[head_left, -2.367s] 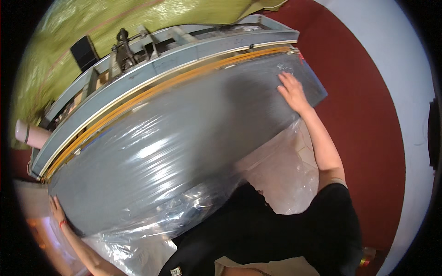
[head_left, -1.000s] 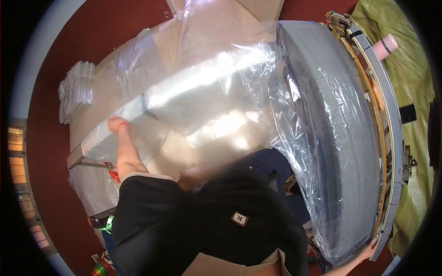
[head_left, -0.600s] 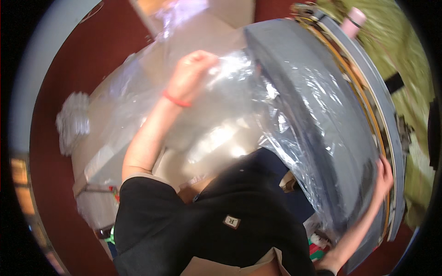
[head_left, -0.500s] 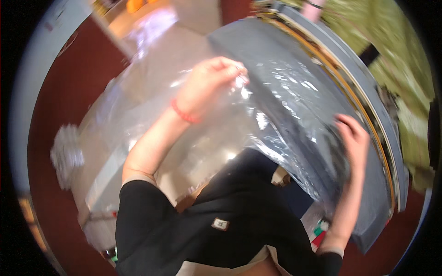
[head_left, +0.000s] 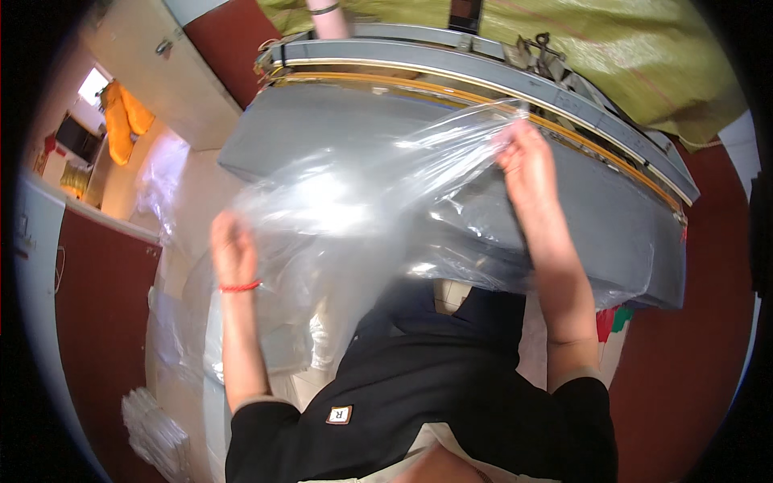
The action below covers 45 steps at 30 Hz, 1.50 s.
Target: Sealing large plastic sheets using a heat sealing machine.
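Observation:
A wide sheet of clear plastic film [head_left: 338,205] hangs between my two hands and drapes over the front of a grey work surface [head_left: 600,213]. My right hand [head_left: 530,165], raised over the surface near its far side, pinches a gathered corner of the film; taut folds fan out leftward from the fingers. Off the front-left side of the surface, my left hand [head_left: 233,253], with a red bracelet at the wrist, is closed at the film's left part. Its fingertips are smeared by motion. Loose film falls below that hand in front of my body.
A metal bar with an orange strip [head_left: 386,80] runs along the surface's far edge. Behind it hangs yellow-green woven sheeting [head_left: 620,48]. At left are a door [head_left: 145,60] and orange cloth [head_left: 125,121]. Folded clear plastic [head_left: 153,431] lies on the floor at lower left.
My view has turned right, toward the surface. My right hand has come up and now grips the film; before, it was partly spread near the surface. The left hand is now lower and farther left.

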Each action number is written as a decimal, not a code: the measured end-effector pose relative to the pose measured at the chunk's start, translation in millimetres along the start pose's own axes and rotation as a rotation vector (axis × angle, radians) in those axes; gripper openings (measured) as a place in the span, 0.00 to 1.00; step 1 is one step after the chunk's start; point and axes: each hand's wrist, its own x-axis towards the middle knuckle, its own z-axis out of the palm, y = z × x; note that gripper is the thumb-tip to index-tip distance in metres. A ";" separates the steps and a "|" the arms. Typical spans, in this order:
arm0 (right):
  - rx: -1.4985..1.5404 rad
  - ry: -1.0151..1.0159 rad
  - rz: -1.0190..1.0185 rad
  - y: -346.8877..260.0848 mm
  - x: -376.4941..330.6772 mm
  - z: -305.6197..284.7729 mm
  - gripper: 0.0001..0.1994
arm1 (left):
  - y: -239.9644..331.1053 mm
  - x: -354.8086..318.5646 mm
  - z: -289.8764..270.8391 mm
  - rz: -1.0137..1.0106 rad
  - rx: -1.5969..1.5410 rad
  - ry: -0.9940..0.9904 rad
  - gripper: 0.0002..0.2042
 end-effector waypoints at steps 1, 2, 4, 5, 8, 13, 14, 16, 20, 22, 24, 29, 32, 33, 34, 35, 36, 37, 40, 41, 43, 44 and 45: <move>0.057 0.031 -0.078 -12.9 12.6 -23.2 0.05 | 14.9 3.2 -55.8 0.034 0.218 0.297 0.03; 0.128 0.047 -0.149 -27.9 25.0 -42.8 0.05 | 44.5 12.2 -189.2 -0.015 0.325 0.319 0.04; 0.072 0.376 -0.242 -62.2 48.7 -101.0 0.08 | 67.3 -7.5 -240.6 -0.071 0.297 0.880 0.08; 0.092 0.370 -0.240 -70.5 57.4 -115.0 0.08 | 110.8 -26.2 -325.8 -0.092 0.410 1.059 0.11; 0.026 0.239 -0.066 -72.5 73.4 -136.5 0.07 | 283.5 -75.5 -426.5 -0.057 1.353 1.623 0.15; -0.390 -0.041 -0.144 -70.9 17.6 2.6 0.09 | 139.7 57.8 -55.7 0.384 1.075 0.108 0.19; -0.484 -0.147 -0.081 -70.8 3.6 26.6 0.11 | 110.4 52.6 16.0 0.377 1.073 0.099 0.19; -0.648 -0.299 -0.145 -66.4 -7.9 48.5 0.17 | 47.4 18.6 181.1 0.542 0.964 -0.754 0.28; -0.759 -0.445 -0.456 -86.2 -35.1 74.3 0.20 | -25.1 -38.3 293.7 0.242 0.710 -1.168 0.26; -0.927 -0.316 -0.608 -97.1 -47.3 68.4 0.15 | -27.8 -29.4 311.6 -0.088 0.629 -1.173 0.15; -1.108 -0.125 -0.760 -110.5 -54.7 39.6 0.13 | -28.3 -44.0 331.3 -0.108 0.422 -0.970 0.08; -1.317 0.117 -0.525 -115.9 -79.9 -86.0 0.08 | 22.6 -74.3 340.0 0.333 0.541 -0.867 0.06; -1.317 0.387 -0.440 -139.8 -124.4 -175.3 0.09 | 35.5 -62.5 326.0 0.769 0.781 -0.880 0.07; -1.455 0.490 -0.428 -151.8 -142.9 -199.4 0.09 | 36.2 -51.2 315.6 0.906 0.880 -0.833 0.06; -1.599 0.617 -0.398 -163.4 -165.0 -225.6 0.08 | 22.2 -32.8 308.3 1.032 0.964 -0.799 0.06; -1.578 0.700 -0.362 -178.7 -182.3 -233.7 0.07 | 26.2 -21.3 295.3 0.957 1.027 -0.761 0.06; -1.566 0.798 -0.320 -194.8 -201.4 -242.5 0.07 | 22.6 -5.3 284.2 0.871 1.075 -0.736 0.05; -1.437 0.848 -0.309 -208.8 -218.9 -261.8 0.06 | 18.2 8.3 276.5 0.824 1.059 -0.735 0.05; -1.125 0.845 -0.360 -254.3 -259.5 -302.1 0.04 | 5.2 54.4 249.5 0.626 0.977 -0.743 0.06; -0.925 0.781 -0.463 -265.1 -260.8 -300.5 0.04 | -0.9 64.4 242.5 0.458 0.816 -0.694 0.05; -0.559 0.660 -0.637 -284.1 -257.1 -301.6 0.07 | -29.3 75.0 239.5 0.293 0.566 -0.654 0.04; -0.440 0.649 -0.756 -284.6 -244.4 -295.9 0.09 | -43.5 79.7 234.4 0.226 0.518 -0.668 0.04; -0.463 0.677 -0.808 -280.2 -227.3 -288.6 0.10 | -60.3 92.5 223.3 0.170 0.594 -0.658 0.05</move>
